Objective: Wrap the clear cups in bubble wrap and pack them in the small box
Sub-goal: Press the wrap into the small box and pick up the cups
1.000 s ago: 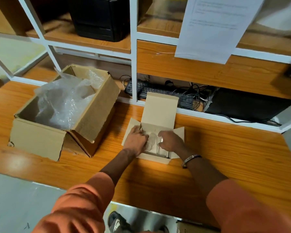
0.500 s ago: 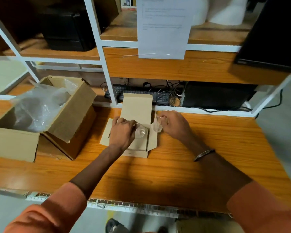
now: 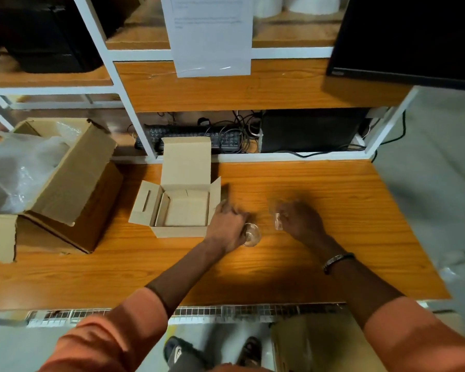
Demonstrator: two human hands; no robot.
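Two hands, each with a clear cup, just right of the open small box.

Nearest to the camera, two arms in orange sleeves reach over the wooden table [image 3: 293, 275]. The left hand [image 3: 227, 228] grasps one clear cup [image 3: 251, 234], which is low over the table just beside the box's front right corner; whether it touches the wood I cannot tell. The right hand [image 3: 301, 222], with a bracelet [image 3: 337, 261] on the wrist, grasps a second clear cup [image 3: 278, 220], blurred, a little further right. The small box [image 3: 183, 210] stands open, lid up, with only cardboard showing inside. Further left, a large carton [image 3: 73, 183] holds bubble wrap [image 3: 16, 167]. Behind, under the shelf, lies a keyboard [image 3: 199, 136].
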